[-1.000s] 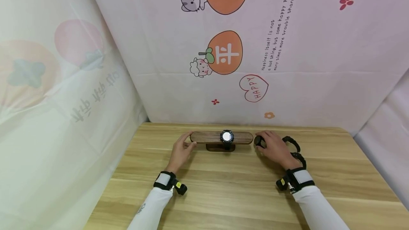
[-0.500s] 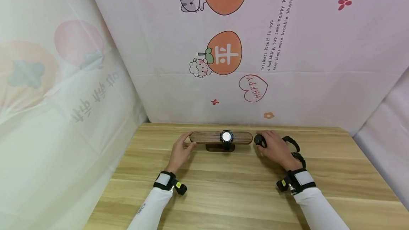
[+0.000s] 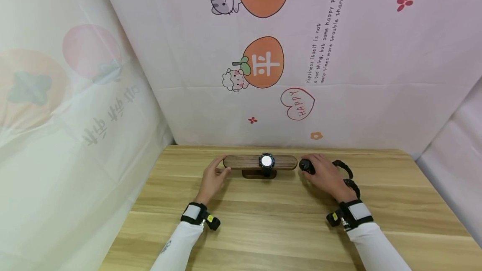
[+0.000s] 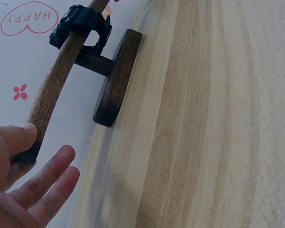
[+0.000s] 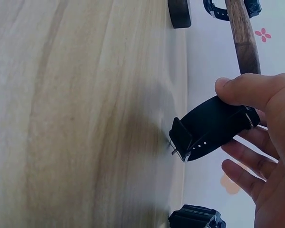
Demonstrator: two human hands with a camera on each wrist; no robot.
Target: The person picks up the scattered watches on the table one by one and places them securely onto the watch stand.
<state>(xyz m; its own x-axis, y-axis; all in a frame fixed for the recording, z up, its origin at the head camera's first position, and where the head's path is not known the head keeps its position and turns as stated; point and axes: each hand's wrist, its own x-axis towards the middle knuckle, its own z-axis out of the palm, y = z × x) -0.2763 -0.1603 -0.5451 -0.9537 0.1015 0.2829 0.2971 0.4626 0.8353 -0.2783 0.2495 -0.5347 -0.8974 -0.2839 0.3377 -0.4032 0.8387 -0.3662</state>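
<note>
A wooden watch stand (image 3: 241, 162) with a long rounded bar on a short post and base is near the table's back edge. My left hand (image 3: 211, 181) pinches the bar's left end between thumb and fingers. One black watch (image 3: 267, 161) with a bright face is strapped round the bar, right of its middle. Just off the bar's right end, my right hand (image 3: 325, 175) grips a second black wristwatch (image 5: 211, 123). In the right wrist view its strap and buckle face the camera, with my thumb on the strap's edge; the dial is hidden there.
Two more dark watches, one farther back (image 3: 343, 167) and one nearer (image 3: 353, 187), lie beside and partly behind my right hand on the wood-grain table (image 3: 271, 229). A white printed cloth (image 3: 211, 112) hangs right behind the table's back edge.
The watch in my right hand has turned slightly in the fingers. My left hand and the stand hold their place.
</note>
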